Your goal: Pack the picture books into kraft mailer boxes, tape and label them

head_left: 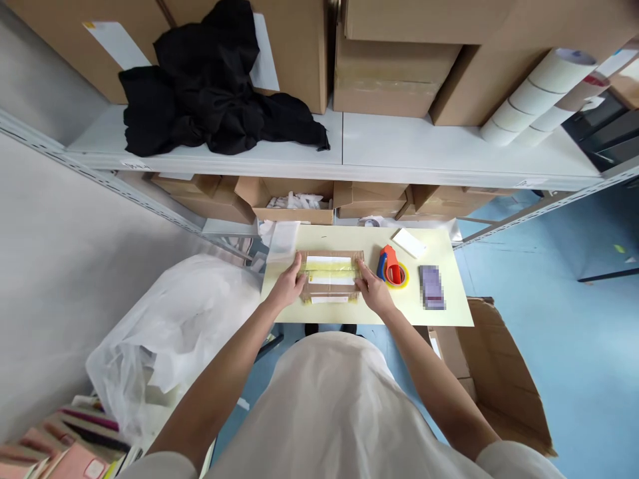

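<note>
A small brown cardboard box (pixel 329 290), with white labels and a yellowish strip of clear tape across its top, rests on the pale yellow table (pixel 399 313). My left hand (pixel 288 285) grips its left end, thumb at the upper corner. At the opposite end, my right hand (pixel 373 289) holds the box with the thumb near its upper right edge. The fingers wrapped under the sides are partly hidden. Just right of my right hand lies a red and blue tape dispenser (pixel 391 266) with a yellow roll of tape.
On the table are a white flat box (pixel 408 243) and a blurred purple item (pixel 432 287). Shelves (pixel 399 150) with cartons, black cloth (pixel 210 93) and white rolls (pixel 544 93) rise ahead. Plastic wrap (pixel 184 319) piles at left; an open carton (pixel 499 372) stands at right.
</note>
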A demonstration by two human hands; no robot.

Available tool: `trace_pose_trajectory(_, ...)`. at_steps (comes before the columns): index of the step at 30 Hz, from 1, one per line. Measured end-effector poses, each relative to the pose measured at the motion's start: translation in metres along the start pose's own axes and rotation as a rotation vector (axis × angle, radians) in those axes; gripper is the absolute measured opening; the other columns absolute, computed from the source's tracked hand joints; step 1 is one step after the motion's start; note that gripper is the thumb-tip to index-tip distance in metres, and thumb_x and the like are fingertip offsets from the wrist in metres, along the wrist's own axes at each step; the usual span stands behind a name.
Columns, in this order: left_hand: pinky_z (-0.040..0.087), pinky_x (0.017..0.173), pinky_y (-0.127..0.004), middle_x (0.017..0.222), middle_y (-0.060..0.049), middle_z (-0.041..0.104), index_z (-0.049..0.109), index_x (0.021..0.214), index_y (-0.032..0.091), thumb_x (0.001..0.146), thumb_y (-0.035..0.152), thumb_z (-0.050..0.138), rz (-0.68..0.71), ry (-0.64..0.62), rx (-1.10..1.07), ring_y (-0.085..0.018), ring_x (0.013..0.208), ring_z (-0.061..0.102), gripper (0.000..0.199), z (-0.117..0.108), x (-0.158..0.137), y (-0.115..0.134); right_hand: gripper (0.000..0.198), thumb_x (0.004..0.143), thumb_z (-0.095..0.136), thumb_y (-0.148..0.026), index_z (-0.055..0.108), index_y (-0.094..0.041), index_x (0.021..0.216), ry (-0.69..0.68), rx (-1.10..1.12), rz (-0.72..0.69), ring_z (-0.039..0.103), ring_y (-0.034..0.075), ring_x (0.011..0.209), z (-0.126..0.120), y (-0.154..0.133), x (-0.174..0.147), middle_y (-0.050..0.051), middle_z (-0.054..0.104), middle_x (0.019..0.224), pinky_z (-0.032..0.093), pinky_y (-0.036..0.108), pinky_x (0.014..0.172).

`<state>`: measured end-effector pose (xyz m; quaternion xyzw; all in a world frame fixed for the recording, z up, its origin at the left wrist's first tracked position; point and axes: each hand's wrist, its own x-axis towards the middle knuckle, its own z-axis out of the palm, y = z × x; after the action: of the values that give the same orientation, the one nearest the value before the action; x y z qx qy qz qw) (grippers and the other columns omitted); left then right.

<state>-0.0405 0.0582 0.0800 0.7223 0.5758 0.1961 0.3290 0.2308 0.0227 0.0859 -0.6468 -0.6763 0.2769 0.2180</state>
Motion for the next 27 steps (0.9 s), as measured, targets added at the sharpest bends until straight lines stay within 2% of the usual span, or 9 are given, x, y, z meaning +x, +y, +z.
trace_pose_trajectory(4, 0.036, 0.103, -0.037, 0.147, -0.017, 0.034, 0.012, 0.148, 0.009, 0.09, 0.028, 0.037, -0.042, -0.028, 0.04, -0.024, 0.131, 0.041, 0.065, -0.001, 0.01, 0.001, 0.054, 0.09, 0.043, -0.027, 0.034, -0.023, 0.143, -0.038, -0.063, 0.046, 0.062, 0.026, 0.108, -0.002, -0.005, 0.014, 0.01, 0.051, 0.136, 0.05, 0.035, 0.088)
trace_pose_trajectory(8, 0.039, 0.1, -0.034, 0.143, -0.016, 0.041, 0.01, 0.148, 0.01, 0.091, 0.028, 0.038, -0.052, -0.095, 0.065, -0.024, 0.127, 0.046, 0.066, -0.007, 0.016, 0.001, 0.054, 0.09, 0.046, -0.027, 0.036, -0.022, 0.143, -0.084, -0.082, 0.117, 0.067, 0.023, 0.092, -0.008, -0.009, 0.018, 0.008, 0.069, 0.109, 0.05, 0.031, 0.083)
trace_pose_trajectory(11, 0.039, 0.099, -0.033, 0.142, -0.016, 0.043, 0.009, 0.148, 0.011, 0.091, 0.028, 0.039, -0.087, -0.128, 0.094, -0.024, 0.125, 0.048, 0.067, -0.011, 0.021, -0.001, 0.054, 0.089, 0.048, -0.027, 0.037, -0.022, 0.142, -0.108, -0.078, 0.143, 0.068, 0.021, 0.086, -0.007, -0.014, 0.021, 0.006, 0.072, 0.094, 0.05, 0.028, 0.08)
trace_pose_trajectory(14, 0.039, 0.098, -0.033, 0.141, -0.016, 0.045, 0.009, 0.148, 0.011, 0.09, 0.026, 0.04, -0.126, -0.131, 0.149, -0.025, 0.123, 0.049, 0.068, -0.012, 0.026, 0.0, 0.053, 0.088, 0.049, -0.026, 0.04, -0.023, 0.141, -0.084, -0.101, 0.162, 0.067, 0.022, 0.091, -0.002, -0.017, 0.025, 0.007, 0.071, 0.104, 0.049, 0.028, 0.08)
trace_pose_trajectory(17, 0.042, 0.094, -0.034, 0.134, -0.016, 0.052, 0.008, 0.148, 0.013, 0.09, 0.026, 0.041, -0.155, -0.144, 0.204, -0.026, 0.118, 0.054, 0.068, -0.009, 0.025, 0.0, 0.054, 0.087, 0.049, -0.021, 0.041, -0.023, 0.14, -0.059, -0.137, 0.178, 0.065, 0.023, 0.094, 0.004, -0.018, 0.026, 0.008, 0.068, 0.111, 0.048, 0.029, 0.08)
trace_pose_trajectory(22, 0.045, 0.089, -0.035, 0.128, -0.015, 0.058, 0.003, 0.148, 0.015, 0.09, 0.031, 0.038, -0.129, -0.174, 0.14, -0.024, 0.111, 0.058, 0.07, -0.006, 0.012, -0.009, 0.056, 0.086, 0.05, -0.022, 0.04, -0.021, 0.141, -0.076, -0.136, 0.19, 0.066, 0.02, 0.078, 0.005, -0.017, 0.013, 0.006, 0.072, 0.087, 0.047, 0.026, 0.072)
trace_pose_trajectory(27, 0.043, 0.092, -0.03, 0.123, -0.013, 0.061, 0.012, 0.148, 0.013, 0.088, 0.03, 0.039, -0.072, -0.137, 0.071, -0.021, 0.109, 0.058, 0.067, -0.01, -0.003, -0.001, 0.053, 0.085, 0.05, -0.025, 0.044, -0.022, 0.138, -0.083, -0.042, 0.25, 0.064, 0.016, 0.063, -0.005, -0.022, -0.013, 0.002, 0.07, 0.069, 0.047, 0.024, 0.067)
